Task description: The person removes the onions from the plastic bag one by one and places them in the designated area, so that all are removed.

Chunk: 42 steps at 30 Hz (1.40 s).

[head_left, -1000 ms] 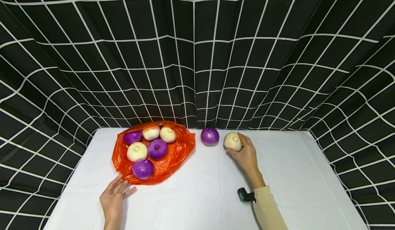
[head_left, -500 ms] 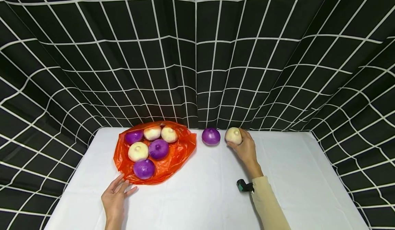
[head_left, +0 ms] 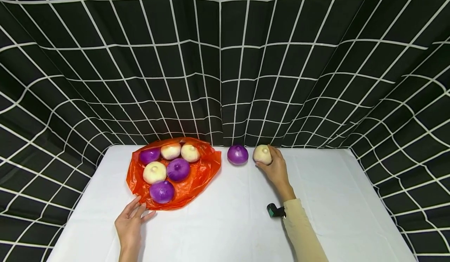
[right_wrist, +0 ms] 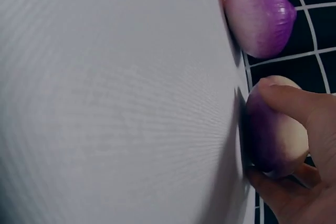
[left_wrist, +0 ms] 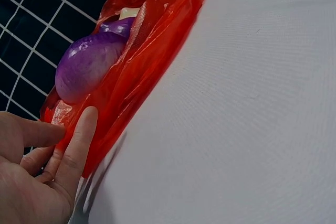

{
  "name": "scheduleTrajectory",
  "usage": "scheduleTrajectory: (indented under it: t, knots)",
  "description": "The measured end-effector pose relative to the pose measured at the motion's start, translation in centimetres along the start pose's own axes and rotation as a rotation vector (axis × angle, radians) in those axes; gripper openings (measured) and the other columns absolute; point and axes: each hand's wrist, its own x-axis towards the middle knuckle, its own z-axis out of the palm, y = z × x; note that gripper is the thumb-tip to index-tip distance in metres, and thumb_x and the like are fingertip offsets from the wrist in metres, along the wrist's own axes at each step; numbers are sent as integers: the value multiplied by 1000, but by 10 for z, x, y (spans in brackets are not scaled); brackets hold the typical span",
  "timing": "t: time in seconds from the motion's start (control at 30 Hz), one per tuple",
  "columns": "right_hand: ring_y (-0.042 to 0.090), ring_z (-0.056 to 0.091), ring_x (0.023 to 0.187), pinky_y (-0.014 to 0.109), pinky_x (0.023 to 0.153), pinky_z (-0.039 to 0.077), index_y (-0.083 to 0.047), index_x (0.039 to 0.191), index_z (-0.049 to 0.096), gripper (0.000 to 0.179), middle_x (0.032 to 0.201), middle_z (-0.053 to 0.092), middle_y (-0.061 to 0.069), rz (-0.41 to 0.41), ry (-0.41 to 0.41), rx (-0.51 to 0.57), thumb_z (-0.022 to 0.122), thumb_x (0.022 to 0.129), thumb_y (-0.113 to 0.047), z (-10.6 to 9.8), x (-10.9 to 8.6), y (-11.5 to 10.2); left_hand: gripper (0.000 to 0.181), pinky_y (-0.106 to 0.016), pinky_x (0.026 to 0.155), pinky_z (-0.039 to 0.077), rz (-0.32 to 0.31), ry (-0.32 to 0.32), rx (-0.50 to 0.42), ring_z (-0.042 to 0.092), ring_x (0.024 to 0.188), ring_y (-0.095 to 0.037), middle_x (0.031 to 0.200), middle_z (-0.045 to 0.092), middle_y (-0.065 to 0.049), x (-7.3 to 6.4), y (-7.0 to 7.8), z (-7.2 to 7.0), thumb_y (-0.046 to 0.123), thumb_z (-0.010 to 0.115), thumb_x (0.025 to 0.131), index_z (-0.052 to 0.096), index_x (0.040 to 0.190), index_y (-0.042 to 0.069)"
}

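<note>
My right hand (head_left: 277, 172) grips a pale onion (head_left: 261, 154) near the back edge of the table, thumb on one side and fingers on the other. In the right wrist view this onion (right_wrist: 275, 129) shows a purple underside against the white cloth. A purple onion (head_left: 237, 154) sits just left of it, a small gap between them. My left hand (head_left: 129, 225) lies at the near-left edge of an open orange-red plastic bag (head_left: 197, 188), fingers loosely extended and touching it. Several purple and pale onions, such as a purple onion (left_wrist: 89, 66), rest in the bag.
A white cloth covers the table (head_left: 211, 230). A black curtain with a white grid (head_left: 211, 59) rises behind and along both sides. A small black device (head_left: 275, 210) is worn at my right wrist.
My right hand has moved the pale onion slightly back and towards the purple onion. My left hand and the bag have barely moved.
</note>
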Motion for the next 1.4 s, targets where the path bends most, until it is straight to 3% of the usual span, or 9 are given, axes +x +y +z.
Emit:
scheduleTrajectory:
  t: [0.17, 0.37, 0.57, 0.67, 0.73, 0.87, 1.0, 1.23, 1.4]
  knots:
    - [42, 42, 132, 51, 118, 36, 9, 143, 40, 89, 142, 44, 28, 24, -40, 39, 88, 72, -12, -1, 4, -2, 42, -35, 66, 67, 0, -1, -44, 68, 74, -8, 93, 60, 0, 0, -1, 0, -5, 60, 94, 50, 134, -11]
    - [43, 22, 143, 53, 124, 22, 3, 155, 9, 118, 157, 19, 27, 99, -141, 75, 90, 71, -17, -4, 6, -11, 39, -35, 67, 67, 6, 10, -28, 68, 74, -8, 93, 60, 1, 1, -2, -1, -4, 59, 94, 52, 132, -10]
    - [45, 9, 146, 58, 124, 16, 0, 155, 14, 114, 160, 15, 22, -13, -79, 26, 89, 72, -20, -10, 2, -41, 39, -35, 69, 66, 5, 3, 23, 67, 76, -6, 100, 56, -4, 3, 1, 3, -5, 57, 95, 52, 133, -7]
    - [41, 18, 145, 57, 123, 22, -1, 153, 23, 102, 158, 22, 21, -79, -39, 58, 87, 75, -17, -9, -2, -61, 40, -34, 68, 66, 20, -5, 27, 67, 76, -6, 99, 56, -4, 3, 2, 4, -6, 57, 94, 51, 133, -9]
    - [40, 32, 141, 55, 119, 32, 0, 150, 30, 92, 154, 32, 21, -112, -38, 103, 85, 77, -13, -5, -6, -76, 40, -34, 68, 66, 31, -15, 33, 67, 75, -6, 96, 56, -4, 3, 2, 5, -7, 57, 94, 51, 133, -9]
    - [41, 50, 126, 52, 110, 46, 3, 142, 40, 77, 143, 46, 23, -168, -101, 217, 82, 79, -7, 12, -15, -100, 39, -34, 66, 67, 40, -22, 68, 67, 73, -6, 92, 57, -4, 2, 1, 6, -9, 57, 93, 52, 132, -8]
    - [40, 55, 120, 49, 106, 50, 4, 138, 45, 72, 138, 51, 23, -199, -164, 262, 82, 78, -8, 32, -25, -113, 40, -34, 66, 66, 30, -18, 76, 67, 73, -5, 92, 57, -4, 1, 1, 7, -9, 57, 93, 53, 132, -8]
    - [40, 54, 121, 45, 99, 56, 6, 134, 48, 64, 135, 52, 21, -175, -239, 377, 81, 80, -5, 55, -35, -127, 40, -34, 67, 67, 21, -32, 88, 68, 72, -6, 94, 56, -5, 1, 1, 7, -10, 55, 93, 52, 133, -8]
    - [41, 63, 104, 50, 88, 61, 7, 133, 50, 61, 124, 57, 25, -123, -309, 412, 79, 84, -14, 70, -46, -145, 39, -34, 70, 67, -13, -10, 132, 68, 72, -6, 98, 55, -6, -1, -2, 3, -7, 54, 95, 52, 134, -5]
